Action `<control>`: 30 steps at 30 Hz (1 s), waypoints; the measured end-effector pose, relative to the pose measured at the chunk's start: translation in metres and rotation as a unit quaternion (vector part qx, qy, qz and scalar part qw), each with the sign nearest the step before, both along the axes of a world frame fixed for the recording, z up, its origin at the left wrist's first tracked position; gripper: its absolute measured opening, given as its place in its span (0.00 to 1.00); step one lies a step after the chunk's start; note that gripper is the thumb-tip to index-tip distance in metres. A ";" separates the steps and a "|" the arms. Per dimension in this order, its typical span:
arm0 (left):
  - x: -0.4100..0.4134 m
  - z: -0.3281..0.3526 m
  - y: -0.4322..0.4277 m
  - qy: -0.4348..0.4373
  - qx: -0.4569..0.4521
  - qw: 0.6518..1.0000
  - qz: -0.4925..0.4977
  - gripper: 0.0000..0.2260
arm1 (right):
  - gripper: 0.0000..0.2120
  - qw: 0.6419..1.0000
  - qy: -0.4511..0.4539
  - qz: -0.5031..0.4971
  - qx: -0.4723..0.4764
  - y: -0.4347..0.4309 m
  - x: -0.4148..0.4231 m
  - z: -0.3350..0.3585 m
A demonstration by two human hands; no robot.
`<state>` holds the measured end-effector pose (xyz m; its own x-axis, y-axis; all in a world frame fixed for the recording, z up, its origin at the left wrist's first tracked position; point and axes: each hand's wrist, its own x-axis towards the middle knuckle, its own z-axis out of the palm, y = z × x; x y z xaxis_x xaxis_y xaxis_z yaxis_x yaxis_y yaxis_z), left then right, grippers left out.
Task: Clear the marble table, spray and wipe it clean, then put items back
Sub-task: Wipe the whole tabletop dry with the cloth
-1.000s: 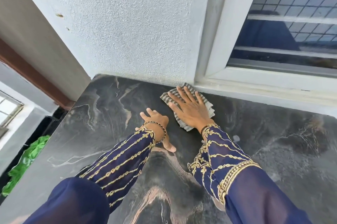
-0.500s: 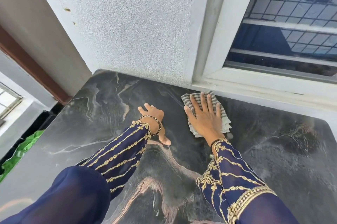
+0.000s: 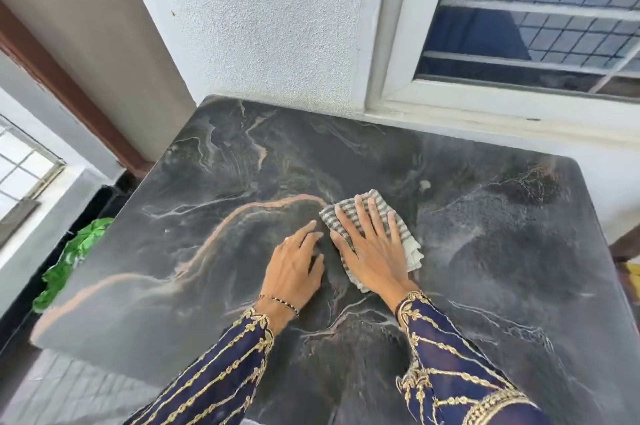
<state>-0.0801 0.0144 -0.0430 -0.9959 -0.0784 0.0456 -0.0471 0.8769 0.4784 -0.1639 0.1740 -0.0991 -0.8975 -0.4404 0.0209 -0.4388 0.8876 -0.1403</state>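
Observation:
The dark marble table [image 3: 214, 189] with pale and copper veins fills the view, with nothing standing on it. A grey-and-white striped cloth [image 3: 377, 213] lies near its middle. My right hand [image 3: 372, 251] presses flat on the cloth, fingers spread and pointing away from me. My left hand [image 3: 294, 268] rests flat on the bare marble just left of the cloth, fingers apart, holding nothing. A small pale smear [image 3: 425, 185] sits on the marble beyond the cloth.
A textured white wall [image 3: 270, 26] and a white window frame [image 3: 398, 43] rise along the table's far edge. A green plant [image 3: 72, 251] shows below the left edge. A brown door frame [image 3: 62, 85] stands at far left.
My right hand has drawn the cloth back from the far edge by the window toward the table's middle. My left hand has come along and now lies flat instead of curled.

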 end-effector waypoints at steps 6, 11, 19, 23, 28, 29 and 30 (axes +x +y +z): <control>0.092 0.009 -0.005 -0.001 0.024 0.999 0.021 0.14 | 0.29 1.000 -0.006 0.018 -0.005 0.000 0.110 0.004; 0.132 0.022 -0.011 -0.012 0.032 0.999 0.039 0.12 | 0.28 0.999 -0.012 0.050 0.007 0.001 0.174 0.006; 0.156 0.037 0.000 -0.013 0.047 0.998 0.035 0.11 | 0.26 0.987 -0.029 0.159 0.006 0.026 0.230 0.010; 0.154 0.041 0.016 -0.034 0.041 0.999 0.005 0.11 | 0.26 0.982 -0.019 0.188 0.004 0.050 0.245 0.012; 0.141 0.041 0.032 -0.062 0.035 0.997 -0.028 0.11 | 0.26 0.977 -0.024 0.210 0.022 0.085 0.235 0.015; 0.138 0.039 0.035 -0.064 0.037 0.997 -0.034 0.11 | 0.26 0.976 -0.033 0.213 0.026 0.088 0.230 0.016; 0.135 0.038 0.038 -0.064 0.040 0.996 -0.037 0.11 | 0.26 0.975 -0.040 0.216 0.027 0.090 0.224 0.018</control>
